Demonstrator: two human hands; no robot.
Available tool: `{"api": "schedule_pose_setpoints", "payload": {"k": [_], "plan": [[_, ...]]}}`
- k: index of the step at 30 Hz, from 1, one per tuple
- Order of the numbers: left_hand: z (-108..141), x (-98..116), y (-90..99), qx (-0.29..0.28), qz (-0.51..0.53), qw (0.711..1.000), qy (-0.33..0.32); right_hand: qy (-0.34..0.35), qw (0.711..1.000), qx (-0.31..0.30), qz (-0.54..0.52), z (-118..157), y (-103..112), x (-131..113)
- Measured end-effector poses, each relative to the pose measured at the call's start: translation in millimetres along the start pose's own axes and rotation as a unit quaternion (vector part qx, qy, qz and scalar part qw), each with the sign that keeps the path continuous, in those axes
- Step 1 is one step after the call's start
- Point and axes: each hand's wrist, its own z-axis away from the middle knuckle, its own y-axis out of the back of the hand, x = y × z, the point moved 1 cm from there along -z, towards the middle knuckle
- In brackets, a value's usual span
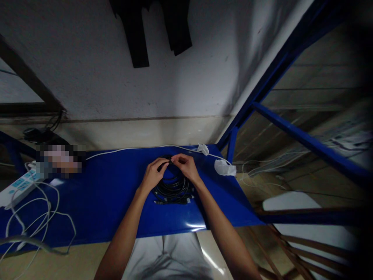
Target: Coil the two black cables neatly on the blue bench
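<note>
A bundle of coiled black cables point(175, 187) lies on the blue table point(110, 194) in front of me, with several connector ends sticking out at its near side. At the far side of the coil, my left hand point(155, 171) has its thumb and fingers closed on the black cable. My right hand point(184, 165) pinches the bundle just beside it, the fingertips of both hands almost touching. Whether a tie or only cable sits between the fingertips is too small to make out.
A white power strip point(21, 186) and loose white cords point(46, 214) occupy the table's left end, near a blurred-out patch. A white cable point(131, 148) runs along the back edge to crumpled white plastic point(225, 168). Blue frame bars point(233, 144) rise at the right.
</note>
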Motion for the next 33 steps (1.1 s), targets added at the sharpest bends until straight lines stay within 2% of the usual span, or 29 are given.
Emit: {"api": "schedule_pose_setpoints", "payload": {"k": [5, 9, 17, 28, 33], "plan": [[-0.1, -2.9, 0.2, -0.004, -0.007, 1.000, 0.008, 0.123, 0.980, -0.011, 0.153, 6.3, -2.0, -12.0], [-0.4, -5.3, 2.2, 0.007, -0.020, 1.000, 0.017, 0.170, 0.967, -0.052, 0.185, 9.5, -1.3, -20.4], [1.4, -13.6, 2.6, 0.019, 0.015, 0.997, 0.070, 0.190, 0.959, -0.081, 0.196, 12.0, 0.4, -22.5], [1.2, -16.8, 6.5, 0.010, 0.021, 0.997, 0.071, 0.191, 0.964, -0.097, 0.157, 8.9, -2.6, -25.6], [0.3, -18.5, 5.3, 0.011, 0.028, 0.998, 0.062, 0.172, 0.969, -0.098, 0.145, 7.9, -3.2, -22.3]]}}
